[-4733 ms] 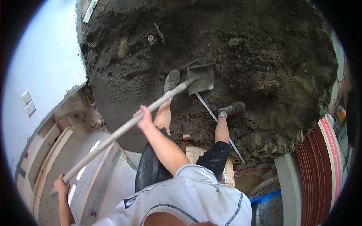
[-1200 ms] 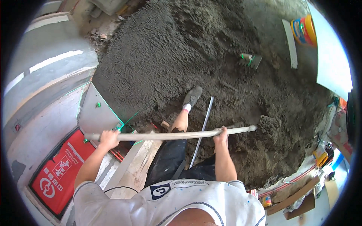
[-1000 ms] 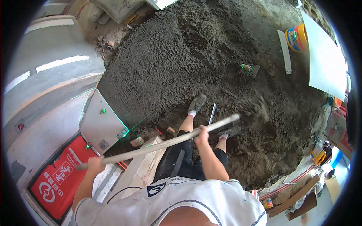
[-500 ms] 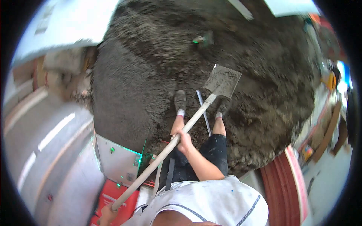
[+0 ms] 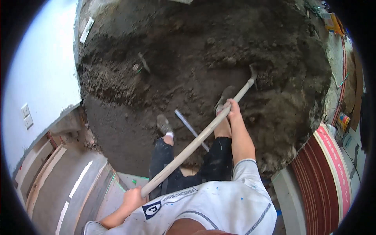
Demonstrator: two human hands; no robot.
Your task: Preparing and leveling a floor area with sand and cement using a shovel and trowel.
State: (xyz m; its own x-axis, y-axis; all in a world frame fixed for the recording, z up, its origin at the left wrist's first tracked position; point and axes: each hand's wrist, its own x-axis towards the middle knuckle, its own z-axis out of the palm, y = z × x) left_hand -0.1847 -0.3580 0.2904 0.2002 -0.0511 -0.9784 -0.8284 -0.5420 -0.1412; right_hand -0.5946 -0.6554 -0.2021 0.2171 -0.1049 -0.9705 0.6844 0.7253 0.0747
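Observation:
I hold a shovel (image 5: 188, 150) slantwise across my body by its long, pale wooden handle. My left hand (image 5: 134, 198) is closed round the rear end of the handle, close to my waist. Farther up, my right hand (image 5: 232, 109) grips the handle in front of my right knee. The shovel's blade (image 5: 253, 76) shows nearly edge-on and sits at the dark, crumbly mortar mix (image 5: 286, 98), partly hidden in it. My shoes stand on the same grey material, and a long silver straightedge (image 5: 192, 130) lies between my legs.
A white wall (image 5: 43, 70) with switches rises at the left. Steps (image 5: 66, 192) lie at lower left. Stacked dark red boards (image 5: 317, 180) lean at lower right. A trowel-like tool (image 5: 144, 62) lies on the mix, and a yellow bag (image 5: 332, 23) is at far upper right.
The shovel blade has swung right and turned from face-up to nearly edge-on. My right hand has moved forward and right; my left hand has risen. The view has shifted, and my feet stand farther apart.

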